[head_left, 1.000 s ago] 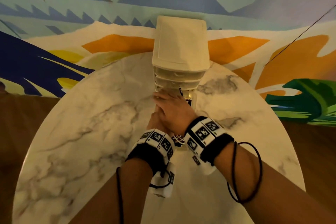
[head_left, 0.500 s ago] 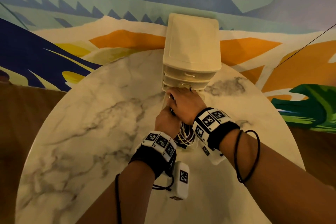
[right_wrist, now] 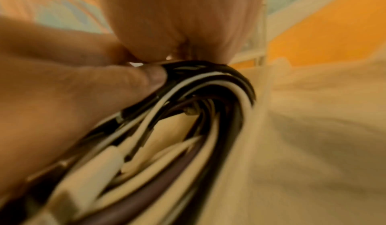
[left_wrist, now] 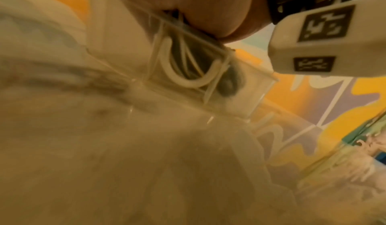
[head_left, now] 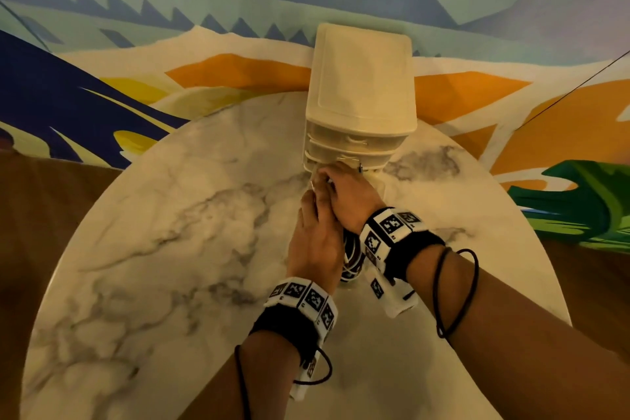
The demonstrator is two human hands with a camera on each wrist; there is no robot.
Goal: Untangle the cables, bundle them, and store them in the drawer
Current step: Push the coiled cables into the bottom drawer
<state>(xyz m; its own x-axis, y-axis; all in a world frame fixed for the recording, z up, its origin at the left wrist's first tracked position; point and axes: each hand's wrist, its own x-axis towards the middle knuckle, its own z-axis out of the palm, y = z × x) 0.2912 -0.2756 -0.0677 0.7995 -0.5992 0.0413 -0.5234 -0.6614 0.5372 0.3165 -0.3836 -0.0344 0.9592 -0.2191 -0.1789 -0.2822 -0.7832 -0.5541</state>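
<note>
Coiled black-and-white cable bundle [right_wrist: 208,86] lies in clear plastic bottom drawer [left_wrist: 240,83] of cream drawer unit [head_left: 361,92] on marble desk [head_left: 170,249]; both grips, L hand [head_left: 315,242] & R hand [head_left: 347,194], pinch coil top; judged light, springy, slippery; hold across all loops.

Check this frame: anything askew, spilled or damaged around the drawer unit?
Nothing stands out. The drawer unit stands upright on the marble table; its bottom drawer is open, and both hands press the coiled cable bundle into it.

Black wristbands [head_left: 421,251], checkered marker blocks [head_left: 392,225]
</note>
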